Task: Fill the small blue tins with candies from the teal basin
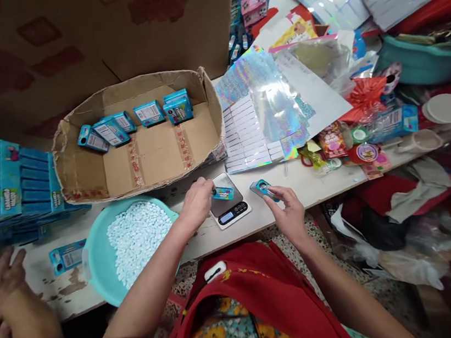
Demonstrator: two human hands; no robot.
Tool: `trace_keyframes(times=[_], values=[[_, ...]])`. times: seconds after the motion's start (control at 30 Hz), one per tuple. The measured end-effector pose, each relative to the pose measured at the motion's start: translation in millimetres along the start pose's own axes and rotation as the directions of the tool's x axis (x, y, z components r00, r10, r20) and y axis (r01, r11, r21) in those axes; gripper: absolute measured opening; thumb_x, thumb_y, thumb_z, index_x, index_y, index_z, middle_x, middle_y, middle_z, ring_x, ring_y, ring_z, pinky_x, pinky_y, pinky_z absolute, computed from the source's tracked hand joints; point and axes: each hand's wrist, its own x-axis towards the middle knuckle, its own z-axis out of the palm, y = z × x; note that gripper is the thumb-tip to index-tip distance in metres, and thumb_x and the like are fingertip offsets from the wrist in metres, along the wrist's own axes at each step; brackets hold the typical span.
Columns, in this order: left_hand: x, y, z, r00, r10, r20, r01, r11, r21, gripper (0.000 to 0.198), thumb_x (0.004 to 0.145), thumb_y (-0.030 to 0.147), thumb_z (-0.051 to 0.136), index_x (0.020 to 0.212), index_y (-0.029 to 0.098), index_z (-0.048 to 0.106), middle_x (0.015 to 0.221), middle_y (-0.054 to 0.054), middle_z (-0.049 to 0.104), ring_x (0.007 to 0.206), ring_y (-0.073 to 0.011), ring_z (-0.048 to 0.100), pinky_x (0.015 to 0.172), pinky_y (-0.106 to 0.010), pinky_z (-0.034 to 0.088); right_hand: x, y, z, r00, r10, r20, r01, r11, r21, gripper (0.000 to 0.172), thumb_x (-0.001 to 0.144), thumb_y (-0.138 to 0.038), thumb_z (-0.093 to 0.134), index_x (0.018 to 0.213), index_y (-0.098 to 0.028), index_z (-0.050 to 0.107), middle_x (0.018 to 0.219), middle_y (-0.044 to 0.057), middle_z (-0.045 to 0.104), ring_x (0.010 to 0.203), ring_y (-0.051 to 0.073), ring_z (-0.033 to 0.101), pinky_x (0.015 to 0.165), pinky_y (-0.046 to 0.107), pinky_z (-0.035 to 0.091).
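My left hand [197, 203] is closed, its fingertips pinching the left end of a small blue candy box [224, 193] over the metal plate of a digital kitchen scale [234, 213]. Whether the box rests fully on the plate I cannot tell. Just right of the scale, my right hand [287, 208] grips another blue candy box [262, 187] between thumb and fingers; a dark round spot shows on its face. Left of my left hand stands a turquoise basin [98, 258] holding many small pale candies [137, 239].
Behind the basin, a low cardboard tray [157, 158] contains several blue boxes. Blue boxes [6, 175] are stacked at far left, near a co-worker's hand [1, 276]. One blue box [68, 257] lies beside the basin. Sticker sheets [246, 133] and clutter cover the right side.
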Motion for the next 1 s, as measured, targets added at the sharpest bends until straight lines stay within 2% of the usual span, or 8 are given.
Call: trace_keyframes(times=[0.13,0.3,0.4,0.5,0.63,0.77,0.87,1.0], values=[[1,3,1.2,1.0,0.008,0.009,-0.008,1.0,0.022,0.026,0.079,0.009,0.045,0.097,0.02,0.059,0.095,-0.006,0.055,0.084,-0.0186,0.053,0.072,-0.029,0.039,-1,11,-11,0.999,0.028,-0.036,-0.028,1.0,0.01,0.022,0.084,-0.031,0.061,0.102,-0.02,0.064,0.099,0.006,0.061,0.092,0.019,0.058,0.082,0.038,0.051],[3,1,1.4,0.998,0.003,-0.057,-0.007,0.997,-0.078,0.021,0.078,0.012,0.047,0.092,0.021,0.06,0.089,-0.003,0.057,0.079,-0.0166,0.054,0.07,-0.027,0.038,2,15,-17,0.997,0.048,-0.061,-0.047,0.999,0.02,0.022,0.083,-0.033,0.062,0.102,-0.02,0.065,0.099,0.006,0.062,0.093,0.019,0.059,0.081,0.037,0.053],[-3,-6,-1.1,0.984,-0.073,-0.161,0.042,0.981,-0.189,0.015,0.079,0.015,0.048,0.085,0.02,0.06,0.083,-0.002,0.059,0.078,-0.0159,0.055,0.072,-0.027,0.04,5,14,-19,0.996,0.051,-0.078,-0.05,0.999,0.02,0.023,0.083,-0.034,0.063,0.1,-0.02,0.065,0.099,0.006,0.062,0.094,0.019,0.059,0.078,0.036,0.053],[-21,-17,-5.1,0.947,-0.21,-0.244,0.123,0.936,-0.33,0.013,0.08,0.022,0.049,0.085,0.02,0.06,0.085,-0.002,0.063,0.079,-0.0153,0.056,0.075,-0.026,0.042,7,15,-21,0.994,0.069,-0.088,-0.068,0.998,0.012,0.024,0.083,-0.035,0.062,0.101,-0.02,0.065,0.101,0.006,0.061,0.094,0.019,0.059,0.079,0.036,0.053],[-54,-37,-6.1,0.886,-0.401,-0.232,0.275,0.858,-0.433,0.017,0.08,0.031,0.05,0.086,0.02,0.061,0.084,-0.001,0.065,0.075,-0.0153,0.057,0.074,-0.025,0.044,7,18,-22,0.992,0.091,-0.087,-0.091,0.996,0.002,0.026,0.082,-0.038,0.061,0.101,-0.02,0.065,0.102,0.007,0.061,0.093,0.02,0.059,0.079,0.038,0.054],[-77,-53,-2.1,0.841,-0.496,-0.218,0.352,0.806,-0.475,0.02,0.08,0.036,0.052,0.087,0.021,0.063,0.085,-0.001,0.066,0.072,-0.0151,0.057,0.07,-0.025,0.044,7,21,-21,0.991,0.101,-0.087,-0.101,0.995,0.003,0.028,0.081,-0.039,0.062,0.1,-0.019,0.065,0.101,0.007,0.061,0.093,0.02,0.059,0.08,0.039,0.054],[-84,-58,-0.4,0.832,-0.519,-0.195,0.366,0.779,-0.509,0.021,0.08,0.038,0.052,0.085,0.021,0.062,0.083,-0.001,0.065,0.071,-0.0153,0.057,0.069,-0.025,0.044,5,22,-19,0.99,0.115,-0.083,-0.115,0.993,0.009,0.028,0.081,-0.039,0.063,0.101,-0.019,0.065,0.101,0.007,0.061,0.092,0.019,0.059,0.08,0.038,0.054],[-84,-57,0.0,0.842,-0.511,-0.173,0.369,0.78,-0.506,0.021,0.081,0.038,0.051,0.085,0.021,0.062,0.082,0.0,0.065,0.071,-0.0151,0.057,0.068,-0.025,0.042,1,20,-14,0.987,0.139,-0.079,-0.138,0.99,0.015,0.028,0.081,-0.039,0.063,0.101,-0.019,0.065,0.102,0.006,0.06,0.093,0.019,0.059,0.081,0.038,0.053]])
